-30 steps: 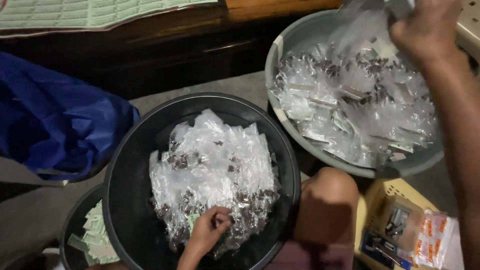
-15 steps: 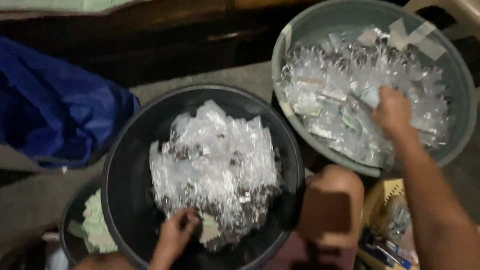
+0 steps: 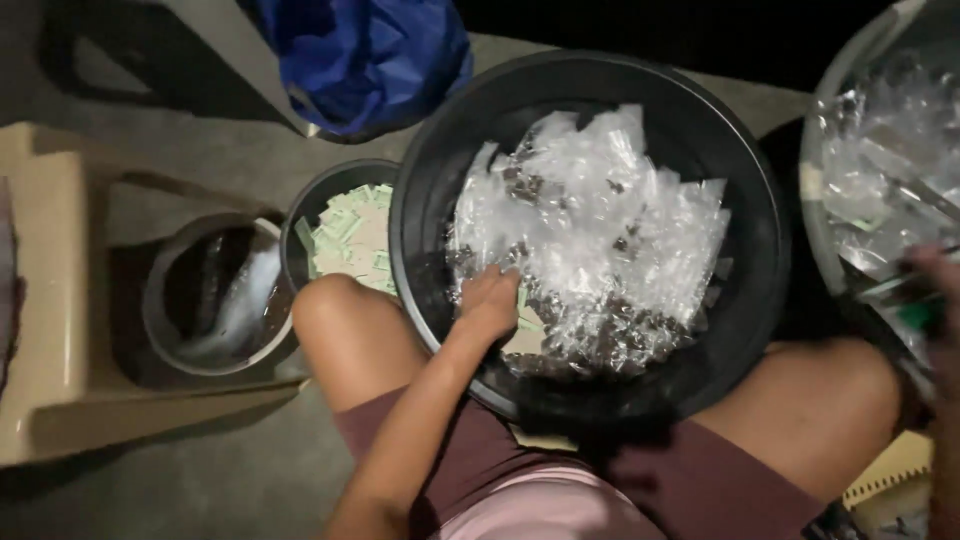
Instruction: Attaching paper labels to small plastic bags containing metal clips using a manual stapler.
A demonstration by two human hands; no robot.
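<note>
We take the black basin (image 3: 590, 80) between our knees as the landmark. Far to its left stands a beige plastic frame (image 3: 60, 300) on the floor, and inside that frame sits a grey bucket (image 3: 165, 330) with something pale and shiny in it. Just left of the black basin, touching its rim, is a smaller dark tub (image 3: 310, 195) holding pale green paper slips (image 3: 355, 240). Behind the basin, to its upper left, lies a crumpled blue bag (image 3: 365, 55).

Our left knee (image 3: 345, 330) rises just in front of the small tub, against the basin's left wall. Our left hand (image 3: 490, 305) reaches over the basin's near rim and rests on the heap of small clear plastic packets (image 3: 600, 220), some with dark contents, that fills the basin. The hand lies at the heap's near left edge, fingers curled down into the packets; a pale slip (image 3: 523, 335) lies right beside it, toward us. How tightly the grip has closed, and whether it has hold of a packet or the slip, we cannot tell.

To the right of the black basin, well apart from that hand, a grey basin (image 3: 815, 215) holds more clear packets. Our right hand (image 3: 935, 300) is at that basin's near edge, blurred and cut by the frame; its grip seems closed around something thin with a green part (image 3: 915, 315), though we cannot tell for sure.
</note>
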